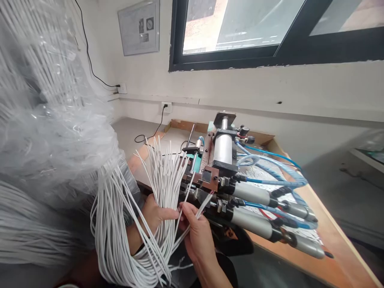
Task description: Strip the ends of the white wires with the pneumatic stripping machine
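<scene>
A thick bundle of white cables [164,180] fans upward, with my left hand [156,214] wrapped round it and the thumb lying across the front. Close beside it, my right hand [196,232] pinches a single white cable that rises from the bundle. Another pair of cable ends [206,200] passes by my right fingers and slants up to the right; reddish tips show near the machine. The machine [210,178], with its brown metal block and silver cylinders, stands just past my right hand. Lower down, the cables loop back left into plastic wrapping.
Large plastic-wrapped cable bundles [57,132] fill the left side. Blue air hoses [276,182] curve round the machine's right. A wooden-edged tray [339,236] holds the machine and pale scraps. A wall socket [166,107] with a black cord sits behind, below the window [240,52].
</scene>
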`<action>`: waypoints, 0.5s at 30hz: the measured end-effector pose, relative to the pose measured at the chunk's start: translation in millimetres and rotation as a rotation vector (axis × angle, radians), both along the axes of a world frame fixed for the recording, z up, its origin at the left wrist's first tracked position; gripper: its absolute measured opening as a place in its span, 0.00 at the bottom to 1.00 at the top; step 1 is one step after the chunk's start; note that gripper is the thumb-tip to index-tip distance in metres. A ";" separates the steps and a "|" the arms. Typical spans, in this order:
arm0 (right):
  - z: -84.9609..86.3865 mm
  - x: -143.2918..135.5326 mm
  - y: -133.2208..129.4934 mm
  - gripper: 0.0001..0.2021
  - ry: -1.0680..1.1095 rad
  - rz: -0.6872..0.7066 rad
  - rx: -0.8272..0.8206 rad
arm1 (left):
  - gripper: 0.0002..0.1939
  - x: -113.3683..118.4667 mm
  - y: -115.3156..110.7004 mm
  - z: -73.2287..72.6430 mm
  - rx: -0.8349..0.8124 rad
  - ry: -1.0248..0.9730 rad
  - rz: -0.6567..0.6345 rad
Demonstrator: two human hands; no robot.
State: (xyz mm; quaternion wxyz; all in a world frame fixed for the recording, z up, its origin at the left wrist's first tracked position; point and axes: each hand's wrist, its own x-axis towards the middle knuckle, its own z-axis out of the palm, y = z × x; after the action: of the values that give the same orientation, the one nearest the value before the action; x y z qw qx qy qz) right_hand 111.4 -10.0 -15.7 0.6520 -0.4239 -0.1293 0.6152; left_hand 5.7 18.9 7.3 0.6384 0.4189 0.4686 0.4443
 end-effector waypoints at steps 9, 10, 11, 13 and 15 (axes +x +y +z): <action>-6.1 5.3 -5.6 0.13 0.041 -0.027 -0.092 | 0.08 -3.3 3.5 -6.1 0.097 -0.036 0.029; -5.6 5.7 -3.9 0.13 0.043 -0.023 -0.089 | 0.08 -2.9 3.7 -6.0 0.103 -0.037 0.032; -5.0 6.0 -2.2 0.13 0.043 -0.018 -0.085 | 0.08 -2.6 3.8 -5.5 0.114 -0.040 0.039; -3.7 5.9 0.2 0.13 0.038 0.000 -0.067 | 0.10 -2.0 3.6 -3.4 0.139 -0.047 0.049; -2.8 4.9 0.2 0.12 0.030 0.048 -0.037 | 0.12 -1.4 3.1 -0.5 0.169 -0.048 0.072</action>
State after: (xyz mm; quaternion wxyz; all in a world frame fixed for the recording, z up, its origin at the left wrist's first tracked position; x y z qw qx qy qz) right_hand 116.3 -9.7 -18.5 0.6309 -0.4234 -0.1186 0.6393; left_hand 4.3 22.0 6.8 0.5955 0.4435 0.4284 0.5149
